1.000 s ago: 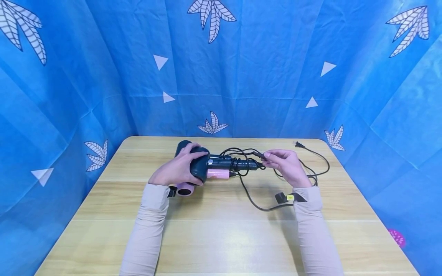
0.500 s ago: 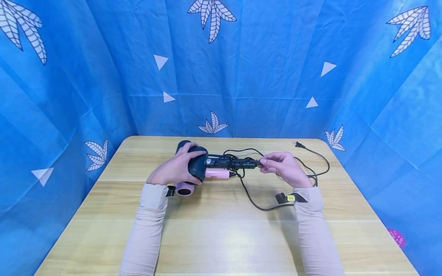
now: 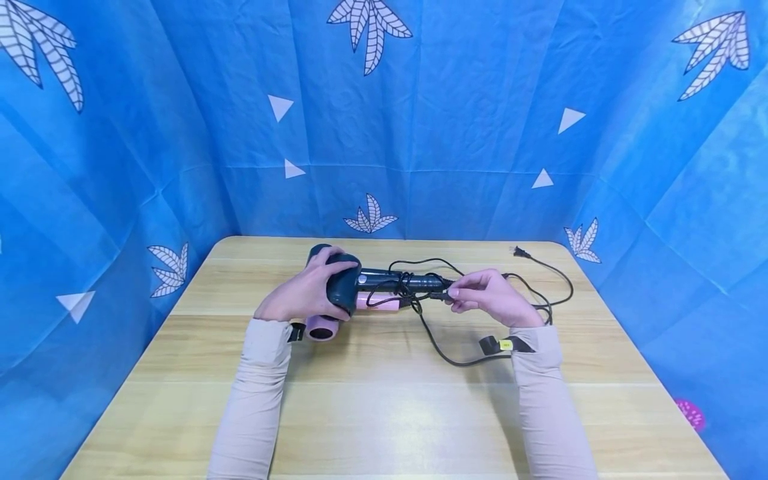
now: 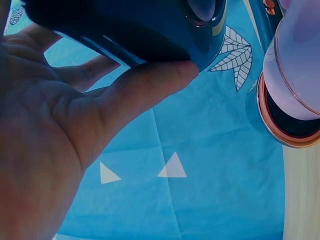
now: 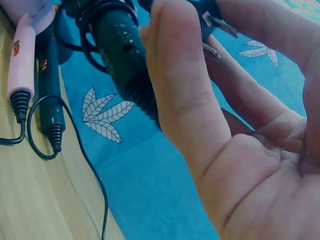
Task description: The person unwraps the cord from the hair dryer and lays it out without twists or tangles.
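Observation:
A dark green hair dryer is gripped round its head by my left hand, thumb on the near side and fingers over the top. Its handle points right and has black cord wound round it. My right hand pinches the two-prong plug of a cord between thumb and fingers, beside the handle's end. In the right wrist view the metal prongs stick out past the thumb. A pink hair dryer lies below the held one, partly covered by it in the head view.
Another dark green hair dryer lies on the wooden table beside the pink one. Loose black cord trails right, passing under the right forearm. A second plug lies at the back right. Blue printed cloth hangs round the table.
My right hand has brought the plug from behind the handle's end, round to its near side, drawing the cord across the handle. The left hand's grip on the hair dryer stays nearly still.

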The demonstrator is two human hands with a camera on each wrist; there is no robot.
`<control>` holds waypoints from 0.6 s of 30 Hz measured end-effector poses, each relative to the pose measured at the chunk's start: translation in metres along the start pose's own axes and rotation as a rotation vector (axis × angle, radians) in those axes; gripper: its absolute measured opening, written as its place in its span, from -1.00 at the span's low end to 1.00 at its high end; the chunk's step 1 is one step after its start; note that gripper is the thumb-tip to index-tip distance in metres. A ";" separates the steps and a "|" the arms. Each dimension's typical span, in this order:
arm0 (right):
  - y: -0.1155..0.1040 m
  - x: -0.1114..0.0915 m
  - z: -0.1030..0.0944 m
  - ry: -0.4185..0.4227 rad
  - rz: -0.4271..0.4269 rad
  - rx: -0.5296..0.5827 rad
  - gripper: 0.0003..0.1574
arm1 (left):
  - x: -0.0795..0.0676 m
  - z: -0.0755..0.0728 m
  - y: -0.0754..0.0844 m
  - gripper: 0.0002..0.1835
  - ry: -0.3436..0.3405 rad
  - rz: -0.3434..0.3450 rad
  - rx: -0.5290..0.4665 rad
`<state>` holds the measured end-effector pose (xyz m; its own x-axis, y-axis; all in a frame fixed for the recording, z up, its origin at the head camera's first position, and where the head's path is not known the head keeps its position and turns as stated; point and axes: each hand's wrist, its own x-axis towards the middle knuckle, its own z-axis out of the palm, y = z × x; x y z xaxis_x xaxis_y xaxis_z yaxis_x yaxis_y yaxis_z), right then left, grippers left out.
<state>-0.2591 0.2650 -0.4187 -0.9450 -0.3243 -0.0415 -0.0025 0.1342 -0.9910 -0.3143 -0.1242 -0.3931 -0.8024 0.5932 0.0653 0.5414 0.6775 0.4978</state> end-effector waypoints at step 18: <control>0.011 0.003 -0.001 -0.096 0.084 -0.019 -0.57 | -0.003 -0.005 0.000 0.05 0.020 0.011 -0.019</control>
<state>-0.2622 0.2662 -0.4293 -0.9066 -0.3992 -0.1368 0.0677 0.1823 -0.9809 -0.3135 -0.1281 -0.3889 -0.8013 0.5918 0.0879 0.5456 0.6626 0.5130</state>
